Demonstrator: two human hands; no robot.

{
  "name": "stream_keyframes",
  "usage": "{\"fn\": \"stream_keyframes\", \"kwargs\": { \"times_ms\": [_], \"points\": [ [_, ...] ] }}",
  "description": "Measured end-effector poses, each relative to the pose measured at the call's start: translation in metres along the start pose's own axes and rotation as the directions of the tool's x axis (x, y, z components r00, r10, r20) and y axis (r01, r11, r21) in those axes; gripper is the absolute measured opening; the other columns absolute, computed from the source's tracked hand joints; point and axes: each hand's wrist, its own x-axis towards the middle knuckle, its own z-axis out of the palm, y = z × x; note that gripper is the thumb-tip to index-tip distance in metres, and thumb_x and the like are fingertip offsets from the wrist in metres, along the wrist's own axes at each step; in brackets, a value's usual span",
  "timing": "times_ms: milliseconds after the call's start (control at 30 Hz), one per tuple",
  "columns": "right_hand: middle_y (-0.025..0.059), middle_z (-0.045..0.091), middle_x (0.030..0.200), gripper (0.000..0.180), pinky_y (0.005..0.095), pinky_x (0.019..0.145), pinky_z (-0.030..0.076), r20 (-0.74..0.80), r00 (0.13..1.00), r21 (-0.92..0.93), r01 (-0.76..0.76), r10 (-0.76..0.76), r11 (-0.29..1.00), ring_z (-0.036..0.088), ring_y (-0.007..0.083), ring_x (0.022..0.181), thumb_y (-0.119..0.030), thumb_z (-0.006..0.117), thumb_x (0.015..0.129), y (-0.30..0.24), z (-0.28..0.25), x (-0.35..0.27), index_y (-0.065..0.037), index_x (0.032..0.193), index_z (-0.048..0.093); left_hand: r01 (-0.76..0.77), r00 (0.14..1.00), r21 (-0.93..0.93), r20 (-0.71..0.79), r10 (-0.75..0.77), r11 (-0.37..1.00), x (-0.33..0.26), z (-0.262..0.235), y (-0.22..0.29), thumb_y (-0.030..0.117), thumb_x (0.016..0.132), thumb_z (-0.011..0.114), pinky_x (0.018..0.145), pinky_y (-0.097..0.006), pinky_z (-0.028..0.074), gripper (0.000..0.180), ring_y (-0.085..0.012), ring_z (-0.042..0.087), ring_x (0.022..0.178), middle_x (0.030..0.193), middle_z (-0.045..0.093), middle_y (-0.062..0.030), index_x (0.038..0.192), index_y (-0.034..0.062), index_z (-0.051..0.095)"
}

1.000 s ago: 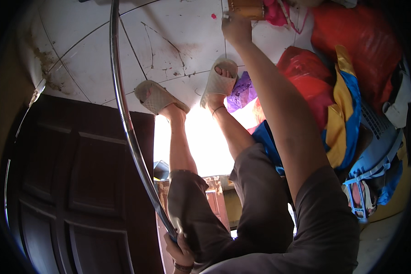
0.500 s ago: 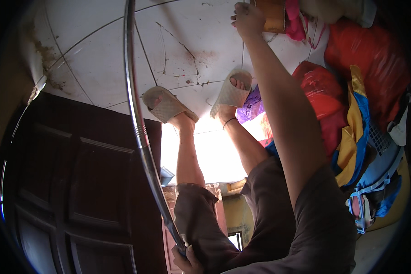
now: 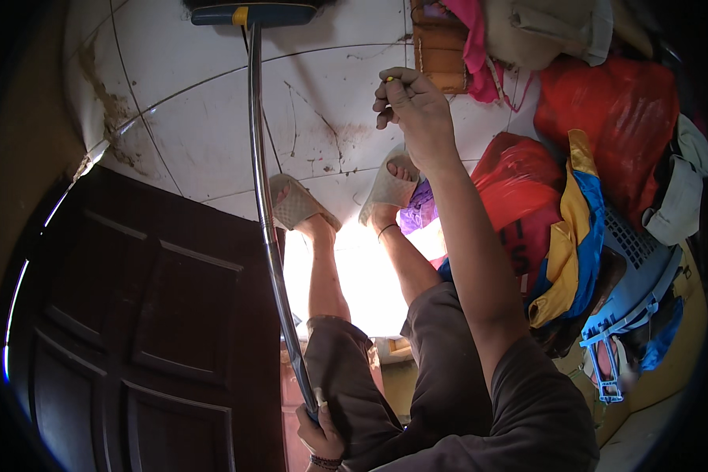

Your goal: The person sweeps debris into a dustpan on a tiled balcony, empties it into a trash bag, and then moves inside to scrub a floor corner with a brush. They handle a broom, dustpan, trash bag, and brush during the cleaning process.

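Note:
My left hand (image 3: 321,434) is closed round the lower end of a broom's shiny metal handle (image 3: 259,169). The handle runs away from me to a dark blue-grey broom head (image 3: 287,15) with a yellow band, at the far edge of view; its bristles are mostly cut off. My right hand (image 3: 421,110) is raised over the tiled floor, beyond my right foot. Its thumb and forefinger pinch a small yellow object (image 3: 390,79), too small to name. The other fingers are curled.
A dark panelled door (image 3: 173,315) stands at left. At right lie red plastic bags (image 3: 606,118), yellow-and-blue cloth (image 3: 562,267) and a blue plastic basket (image 3: 637,279). A brown-orange slatted piece (image 3: 440,51) and pink cloth (image 3: 480,47) lie far right. Dirt marks the white tiles (image 3: 212,118).
My right hand has come nearer from the far edge, and the small yellow object now shows in its fingers. The broom head has come into view; my left hand still grips the handle.

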Motion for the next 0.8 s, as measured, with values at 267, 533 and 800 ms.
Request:
{"fn": "stream_keyframes", "kwargs": {
  "times_ms": [267, 533, 800],
  "points": [
    [0.0069, 0.059, 0.084, 0.034, 0.0261, 0.057, 0.05, -0.1, 0.991, 0.042, -0.085, 0.089, 0.995, 0.059, 0.013, 0.072, -0.017, 0.061, 0.092, 0.011, 0.016, 0.0, 0.003, 0.119, 0.052, 0.013, 0.999, -0.033, -0.033, -0.014, 0.999, 0.004, 0.002, 0.01, 0.023, 0.097, 0.051, 0.058, -0.029, 0.041, 0.028, -0.0156, 0.054, 0.063, 0.07, 0.058, -0.009, 0.101, -0.0037, 0.056],
    [0.0071, 0.061, 0.083, 0.032, 0.0283, 0.056, 0.054, -0.451, 0.874, -0.244, -0.316, 0.181, 0.917, 0.059, 0.0146, 0.07, -0.012, 0.061, 0.088, 0.149, -0.046, 0.003, 0.001, 0.117, 0.057, 0.058, 0.998, -0.049, -0.031, -0.059, 0.997, -0.001, 0.005, -0.012, 0.025, 0.097, 0.053, 0.059, -0.024, 0.04, 0.031, -0.0086, 0.048, 0.063, 0.073, 0.057, -0.0057, 0.104, -0.0045, 0.058],
    [0.0088, 0.057, 0.106, 0.042, 0.0347, 0.079, 0.051, -0.53, 0.654, 0.575, -0.191, 0.54, 0.796, 0.057, 0.0179, 0.097, -0.028, 0.067, 0.089, 0.09, -0.136, 0.081, -0.008, 0.122, 0.048, 0.11, 0.993, -0.03, -0.03, -0.111, 0.993, -0.001, 0.012, -0.069, 0.023, 0.098, 0.053, 0.053, -0.025, 0.043, 0.024, -0.0099, 0.052, 0.059, 0.07, 0.058, -0.0037, 0.1, 0.0, 0.054]
  ]
}}
